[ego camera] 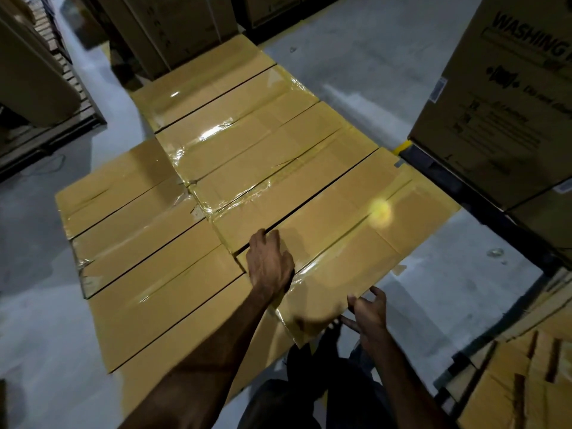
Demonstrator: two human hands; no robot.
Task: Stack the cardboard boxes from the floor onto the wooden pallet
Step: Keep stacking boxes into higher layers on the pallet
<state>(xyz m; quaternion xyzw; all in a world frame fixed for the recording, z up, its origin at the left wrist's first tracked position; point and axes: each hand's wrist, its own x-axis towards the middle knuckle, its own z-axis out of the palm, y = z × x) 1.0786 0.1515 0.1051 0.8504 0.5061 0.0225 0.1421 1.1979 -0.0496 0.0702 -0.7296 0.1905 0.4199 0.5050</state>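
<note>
Several long taped cardboard boxes lie side by side in a layer in front of me. The nearest box on the right point(349, 230) sits slightly raised at its near end. My left hand point(269, 261) lies on its top, fingers hooked into the dark gap along its far left edge. My right hand point(368, 309) is at the box's near right corner, fingers spread and just touching the edge. The neighbouring box point(278, 168) lies behind it. More boxes point(148, 249) fill the left side. No wooden pallet shows under them.
A tall washing-machine carton point(501, 97) stands on a dark pallet at the right. Flattened cardboard point(526, 376) lies at the lower right. Big cartons point(173, 29) stand at the back, and a rack with a roll point(34, 72) at the left. Grey concrete floor point(365, 63) surrounds everything.
</note>
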